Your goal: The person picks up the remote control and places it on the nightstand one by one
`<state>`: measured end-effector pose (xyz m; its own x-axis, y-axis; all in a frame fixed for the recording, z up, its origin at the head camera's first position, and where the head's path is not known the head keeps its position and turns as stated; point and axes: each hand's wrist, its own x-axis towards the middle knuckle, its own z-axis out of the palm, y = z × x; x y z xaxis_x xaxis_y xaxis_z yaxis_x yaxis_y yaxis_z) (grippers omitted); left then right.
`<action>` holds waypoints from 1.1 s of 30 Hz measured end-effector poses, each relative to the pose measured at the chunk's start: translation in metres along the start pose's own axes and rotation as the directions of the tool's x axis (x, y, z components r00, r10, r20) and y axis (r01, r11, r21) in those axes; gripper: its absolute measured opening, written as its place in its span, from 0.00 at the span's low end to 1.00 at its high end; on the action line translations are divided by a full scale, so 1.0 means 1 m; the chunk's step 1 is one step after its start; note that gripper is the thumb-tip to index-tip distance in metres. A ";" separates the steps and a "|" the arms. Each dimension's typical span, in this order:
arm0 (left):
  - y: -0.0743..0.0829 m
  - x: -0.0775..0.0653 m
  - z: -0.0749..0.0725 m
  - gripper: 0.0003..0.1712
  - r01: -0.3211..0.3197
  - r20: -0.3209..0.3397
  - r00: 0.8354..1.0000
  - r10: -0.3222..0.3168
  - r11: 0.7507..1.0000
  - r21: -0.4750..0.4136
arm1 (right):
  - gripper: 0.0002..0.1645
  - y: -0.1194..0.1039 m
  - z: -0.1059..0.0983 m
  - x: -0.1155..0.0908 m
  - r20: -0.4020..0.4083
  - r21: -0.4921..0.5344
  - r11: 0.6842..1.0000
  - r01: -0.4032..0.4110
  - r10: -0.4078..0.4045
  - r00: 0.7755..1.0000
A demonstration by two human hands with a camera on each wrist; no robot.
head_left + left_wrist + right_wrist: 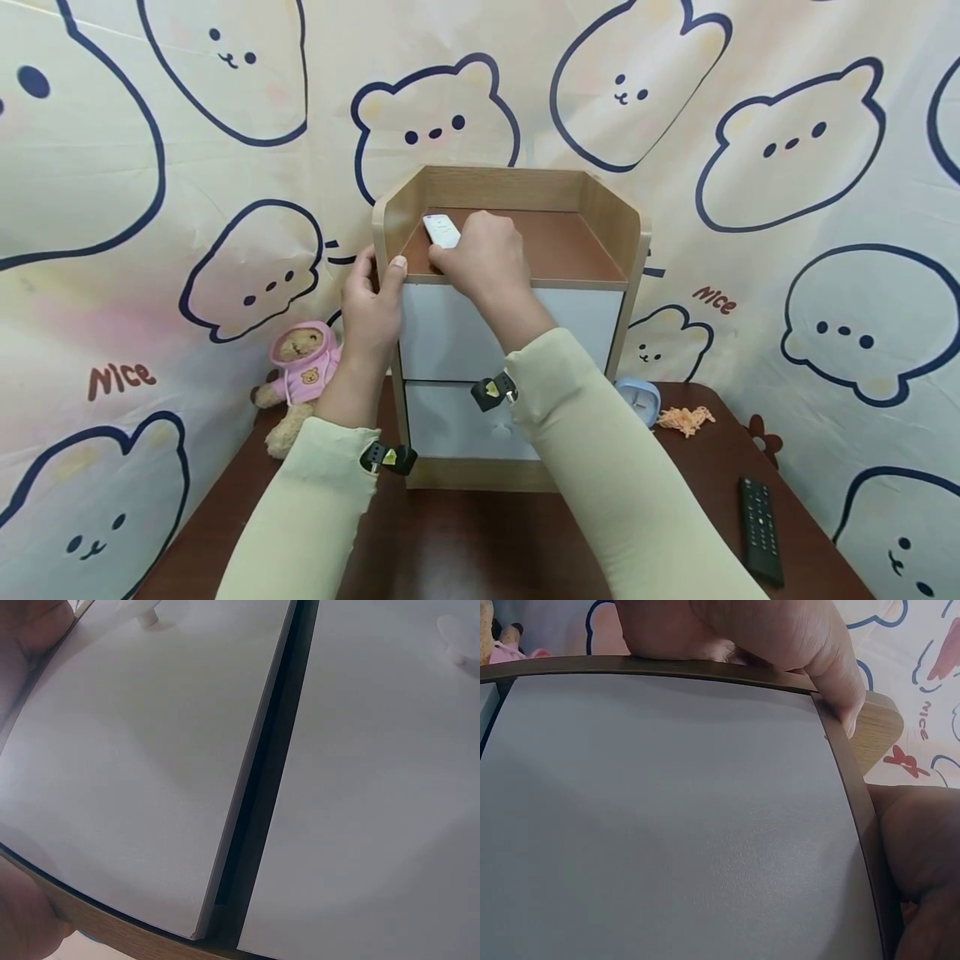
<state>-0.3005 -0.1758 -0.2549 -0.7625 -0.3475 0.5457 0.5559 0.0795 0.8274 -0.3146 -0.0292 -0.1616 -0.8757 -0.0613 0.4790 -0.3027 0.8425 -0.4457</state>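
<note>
A small wooden cabinet (517, 475) with white drawer fronts stands against the patterned cloth. My left hand (372, 308) grips its left side panel near the top, thumb at the front edge and fingers on the outer side. Over the brown top shelf (577, 246), my right hand (487, 254) holds a white, flat, round-cornered device (441, 231) with faint markings; its near end is hidden by the hand. The wrist views mostly show the upper drawer front (142, 772), with part of my left hand (757, 634) over the panel edge in the right wrist view.
A teddy bear in a pink hoodie (306, 375) sits left of the cabinet. To the right are a light blue round object (639, 400), an orange bundle (686, 420) and a black remote control (761, 531) on the dark brown table (457, 558). Raised walls edge the shelf.
</note>
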 end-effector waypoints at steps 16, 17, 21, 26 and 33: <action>0.000 0.002 0.002 0.26 -0.036 -0.010 0.999 0.036 0.999 -0.017 | 0.29 0.002 -0.002 0.004 -0.024 -0.012 0.999 0.031 -0.031 0.999; 0.000 0.002 0.002 0.26 -0.036 -0.011 0.999 0.036 0.999 -0.016 | 0.29 0.002 -0.002 0.004 -0.023 -0.012 1.000 0.028 -0.028 0.999; 0.000 0.001 0.002 0.25 -0.040 -0.013 0.999 0.040 0.999 -0.018 | 0.33 0.001 -0.003 0.003 -0.010 -0.022 0.999 0.024 -0.025 1.000; -0.003 0.002 0.002 0.26 -0.038 -0.013 0.999 0.038 0.999 -0.017 | 0.35 0.002 -0.003 0.001 0.008 -0.042 0.999 0.034 -0.033 0.999; -0.003 0.002 0.002 0.26 -0.020 -0.007 1.000 0.020 1.000 -0.006 | 0.35 0.011 -0.003 -0.009 -0.053 -0.057 0.994 0.098 -0.101 0.993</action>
<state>-0.3040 -0.1749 -0.2564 -0.7491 -0.3524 0.5609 0.5729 0.0804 0.8157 -0.3088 -0.0175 -0.1685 -0.8192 -0.1178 0.5613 -0.3654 0.8615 -0.3526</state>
